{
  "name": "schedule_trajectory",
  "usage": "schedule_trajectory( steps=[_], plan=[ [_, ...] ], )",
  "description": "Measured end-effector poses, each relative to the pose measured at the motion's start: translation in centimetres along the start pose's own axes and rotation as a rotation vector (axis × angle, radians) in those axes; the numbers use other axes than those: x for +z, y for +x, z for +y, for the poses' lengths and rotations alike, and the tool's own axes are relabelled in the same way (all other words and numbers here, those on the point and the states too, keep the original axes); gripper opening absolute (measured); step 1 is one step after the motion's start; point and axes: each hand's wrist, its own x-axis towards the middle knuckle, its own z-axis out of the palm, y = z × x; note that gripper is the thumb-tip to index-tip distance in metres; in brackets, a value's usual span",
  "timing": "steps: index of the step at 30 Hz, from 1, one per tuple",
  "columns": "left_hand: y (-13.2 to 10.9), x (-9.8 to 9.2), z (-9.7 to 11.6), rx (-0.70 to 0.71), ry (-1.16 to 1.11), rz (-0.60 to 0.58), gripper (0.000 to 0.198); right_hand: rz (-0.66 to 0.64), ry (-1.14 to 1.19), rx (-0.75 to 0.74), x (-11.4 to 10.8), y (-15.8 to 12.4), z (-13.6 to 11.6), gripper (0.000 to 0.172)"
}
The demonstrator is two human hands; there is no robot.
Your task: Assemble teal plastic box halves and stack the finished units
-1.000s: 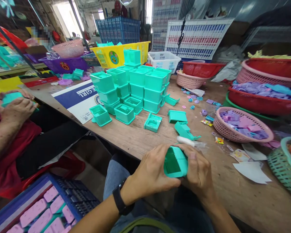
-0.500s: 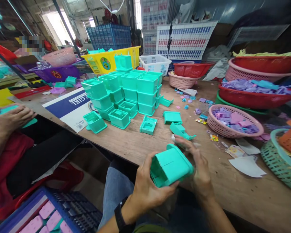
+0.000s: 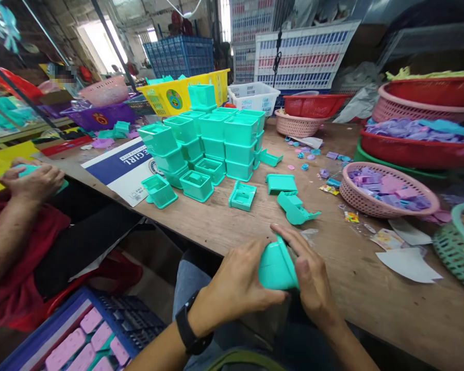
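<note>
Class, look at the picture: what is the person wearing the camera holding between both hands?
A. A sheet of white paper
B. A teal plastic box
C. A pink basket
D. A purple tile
B: the left hand and right hand both clasp a teal plastic box at the near edge of the wooden table.

I see a worn wooden surface [image 3: 371,309] running diagonally through a crowded workshop. Behind it, stacked white crates [image 3: 305,56] and a blue crate [image 3: 181,54] stand against the rear. Daylight enters through a bright opening [image 3: 96,41] at upper left and a narrow window [image 3: 227,18] at centre top. Dark metal poles [image 3: 112,44] slant across the upper left. The floor [image 3: 147,278] below the surface edge is bare and dim.
</note>
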Motion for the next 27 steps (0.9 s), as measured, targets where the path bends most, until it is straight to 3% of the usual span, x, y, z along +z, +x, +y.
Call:
schedule_trajectory(
  steps=[6, 10, 13, 18, 23, 25, 27],
  plan=[
    [-0.2, 1.3, -0.8, 0.117, -0.067, 0.077, 0.071, -0.058, -0.152, -0.086, 0.1, -0.2, -0.3, 0.064],
    [-0.6, 2.0, -1.1, 0.174, -0.073, 0.151, 0.078, -0.001, -0.176, -0.128, 0.3, 0.2, -0.5, 0.053],
    [-1.0, 2.5, -1.3, 0.150, -0.091, 0.218, 0.072, -0.009, -0.168, -0.133, 0.4, 0.8, -1.0, 0.046],
    [-1.4, 2.6, -1.3, 0.125, -0.059, 0.247, 0.075, -0.067, -0.058, -0.080, 0.1, 1.4, -1.2, 0.045],
    [-0.8, 2.0, -0.9, 0.054, -0.206, 0.281, 0.091, 0.085, 0.155, 0.167, -0.4, 1.1, 0.2, 0.058],
    [-0.6, 2.0, -0.7, -0.001, -0.270, 0.318, 0.083, 0.107, 0.161, 0.203, -0.7, 1.2, 0.3, 0.062],
    [-0.6, 2.0, -0.6, -0.026, -0.239, 0.352, 0.072, 0.131, 0.007, 0.134, -1.0, 1.3, -0.2, 0.058]
  ],
)
